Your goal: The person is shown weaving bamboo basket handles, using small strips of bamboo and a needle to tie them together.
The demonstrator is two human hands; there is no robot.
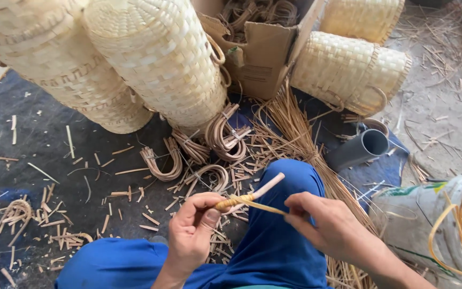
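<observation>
My left hand (191,233) grips a pale cane rod (266,187) near its lower end, where a thin yellow strip (235,202) is wound around it. My right hand (324,225) pinches the loose end of that strip (266,208), pulled taut to the right. Both hands hover over my knee in blue trousers (279,235).
Woven bamboo baskets (156,53) are stacked at the back, with another lying on its side at right (348,69). A cardboard box (260,48) holds bent handles; more U-shaped handles (220,134) lie on the dark mat. A grey pipe (356,150), a strip bundle (300,139) and a bucket (455,225) are at right.
</observation>
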